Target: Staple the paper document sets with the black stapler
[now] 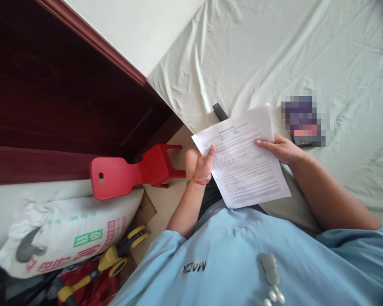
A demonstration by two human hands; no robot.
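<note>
A white printed sheet of paper (242,165) is held up in front of my body, its dense lines of text facing me; whether more sheets lie behind it I cannot tell. My left hand (206,163) grips the left edge, thumb on the front and fingers hidden behind. On the opposite edge, my right hand (279,148) pinches the paper, thumb lying across the print. A red cord circles my left wrist. Beyond the paper's top edge a black narrow object (220,111) sticks out, partly covered by the sheet.
A pale bedsheet (338,51) with folds spreads ahead and right. On it lies a dark flat device (303,121), mostly pixelated. To the left are a red plastic chair (130,174), a stuffed white sack (79,229), a yellow-and-black wheeled toy (108,263) and dark wooden furniture (67,93).
</note>
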